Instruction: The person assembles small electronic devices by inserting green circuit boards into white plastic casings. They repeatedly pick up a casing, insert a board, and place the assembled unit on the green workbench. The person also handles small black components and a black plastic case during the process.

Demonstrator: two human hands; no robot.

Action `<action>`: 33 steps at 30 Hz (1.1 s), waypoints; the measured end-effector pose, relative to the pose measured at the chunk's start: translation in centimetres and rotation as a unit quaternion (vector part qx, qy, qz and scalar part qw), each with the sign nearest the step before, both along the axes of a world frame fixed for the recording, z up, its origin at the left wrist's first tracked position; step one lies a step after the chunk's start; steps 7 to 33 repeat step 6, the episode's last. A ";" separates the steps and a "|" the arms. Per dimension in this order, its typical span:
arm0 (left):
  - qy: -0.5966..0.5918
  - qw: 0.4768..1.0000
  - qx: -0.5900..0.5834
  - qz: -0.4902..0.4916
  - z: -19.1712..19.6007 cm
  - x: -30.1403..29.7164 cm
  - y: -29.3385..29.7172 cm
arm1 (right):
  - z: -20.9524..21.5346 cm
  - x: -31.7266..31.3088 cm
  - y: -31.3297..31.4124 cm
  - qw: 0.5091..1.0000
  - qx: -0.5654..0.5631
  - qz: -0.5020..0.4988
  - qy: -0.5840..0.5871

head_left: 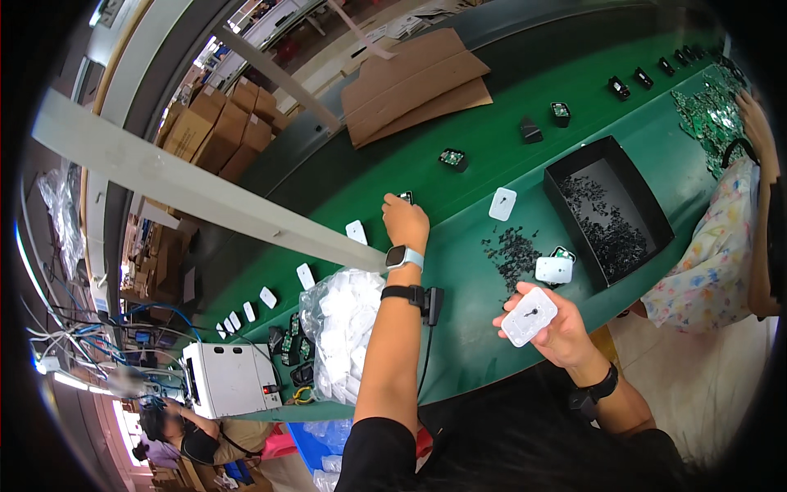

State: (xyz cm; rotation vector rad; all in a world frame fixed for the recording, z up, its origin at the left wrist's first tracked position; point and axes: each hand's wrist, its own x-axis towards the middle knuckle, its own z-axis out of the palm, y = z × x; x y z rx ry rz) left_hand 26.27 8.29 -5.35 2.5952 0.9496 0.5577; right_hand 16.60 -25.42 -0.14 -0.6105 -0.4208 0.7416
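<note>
Right hand curled around a white rounded plastic cover, held over the desk's near edge; left hand reached farther out, fingers pinched on a small dark part on the green desk; clear bag of white covers beside the forearm; black tray right; flattened brown cardboard beyond.

The person wears a black short-sleeved top. The left wrist carries a smartwatch with a pale blue strap and, just below it in the frame, a black wristband with a thin black cable trailing. The right wrist bears a black band.
</note>
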 end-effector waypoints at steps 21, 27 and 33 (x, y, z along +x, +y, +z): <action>-0.206 0.919 -0.293 -0.163 5.4 -5.7 -4.1 | -0.2 1.8 -0.8 0.998 -0.026 -0.020 -0.054; -0.206 0.919 -0.293 -0.163 5.4 -5.7 -4.1 | -0.2 1.8 -0.8 0.998 -0.026 -0.020 -0.054; -0.206 0.919 -0.293 -0.163 5.4 -5.7 -4.1 | -0.2 1.8 -0.8 0.998 -0.026 -0.020 -0.054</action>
